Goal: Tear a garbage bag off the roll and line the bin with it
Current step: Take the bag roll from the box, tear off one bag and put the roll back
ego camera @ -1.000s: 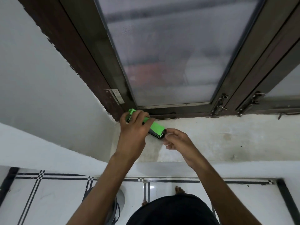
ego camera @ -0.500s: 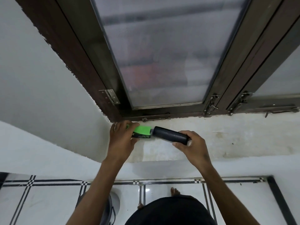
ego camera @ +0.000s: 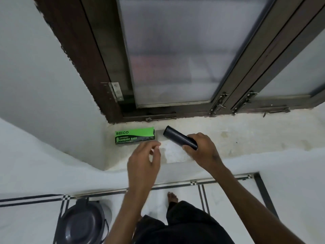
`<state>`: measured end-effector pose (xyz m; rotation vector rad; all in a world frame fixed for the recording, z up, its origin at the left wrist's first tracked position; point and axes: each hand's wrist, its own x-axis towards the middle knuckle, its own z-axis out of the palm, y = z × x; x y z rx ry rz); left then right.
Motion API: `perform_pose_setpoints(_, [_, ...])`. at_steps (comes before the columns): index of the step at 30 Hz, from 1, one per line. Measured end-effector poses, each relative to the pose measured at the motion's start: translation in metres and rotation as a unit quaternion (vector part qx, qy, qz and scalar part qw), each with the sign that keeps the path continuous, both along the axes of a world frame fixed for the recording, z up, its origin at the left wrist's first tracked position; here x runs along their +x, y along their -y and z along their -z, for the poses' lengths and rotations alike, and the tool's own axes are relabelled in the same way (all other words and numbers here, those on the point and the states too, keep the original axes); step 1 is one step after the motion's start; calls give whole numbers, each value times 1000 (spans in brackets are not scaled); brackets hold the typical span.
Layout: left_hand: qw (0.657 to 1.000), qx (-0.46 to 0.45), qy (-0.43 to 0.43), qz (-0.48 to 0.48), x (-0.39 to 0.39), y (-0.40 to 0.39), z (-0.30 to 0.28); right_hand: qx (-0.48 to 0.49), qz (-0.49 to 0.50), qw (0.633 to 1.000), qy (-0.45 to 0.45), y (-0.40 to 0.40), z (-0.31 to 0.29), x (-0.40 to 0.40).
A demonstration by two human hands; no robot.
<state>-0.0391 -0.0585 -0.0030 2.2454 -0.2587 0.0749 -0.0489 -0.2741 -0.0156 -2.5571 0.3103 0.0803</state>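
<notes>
We're gripping bag roll in right hand, just right of box; left hand hanging loose, empty. Next, guessing: finding free edge, tearing.

The bin runs off the bottom edge — the roll's near end is hidden in the right hand.

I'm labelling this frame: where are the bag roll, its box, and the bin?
roll (ego camera: 175, 137): head view, bare black middle, above the right hand's grip.
box (ego camera: 135, 137): head view, centre of printed green face, on the sill.
bin (ego camera: 82, 224): head view, dark lid, on the floor at lower left.
</notes>
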Motion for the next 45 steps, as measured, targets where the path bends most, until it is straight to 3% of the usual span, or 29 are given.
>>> perform_pose_setpoints(2, [988, -46, -145, 21, -8, 16, 2, 29, 26, 999, 25, 0, -8, -7])
perform_pose_setpoints(4, [941, -139, -305, 53, -7, 32, 3, 59, 51, 995, 62, -1, -17, -17])
perform_pose_setpoints(8, [829, -342, -441, 19, 3, 69, -5, 94, 26, 990, 105, 3, -25, -27])
perform_pose_setpoints(14, [779, -413, -472, -10, 14, 114, -12, 162, 13, 977, 137, 43, -26, -19])
perform_pose_setpoints(22, [806, -384, -449, -29, 7, 160, -11, 328, 87, 938, 70, 86, -31, -13])
perform_pose_setpoints(27, [805, -373, -461, -12, 3, 174, -5, 302, 92, 947, 66, 91, -24, -7])
perform_pose_setpoints(33, [789, -386, -476, -34, 6, 179, 1, 342, 86, 935, 43, 104, -22, -5])
perform_pose_setpoints(38, [750, -453, -477, -71, 11, 182, -4, 477, 101, 872, 48, 115, -32, -5])
perform_pose_setpoints(45, [670, -518, -518, -121, 20, 173, -13, 514, 139, 843, 77, 153, -33, -1])
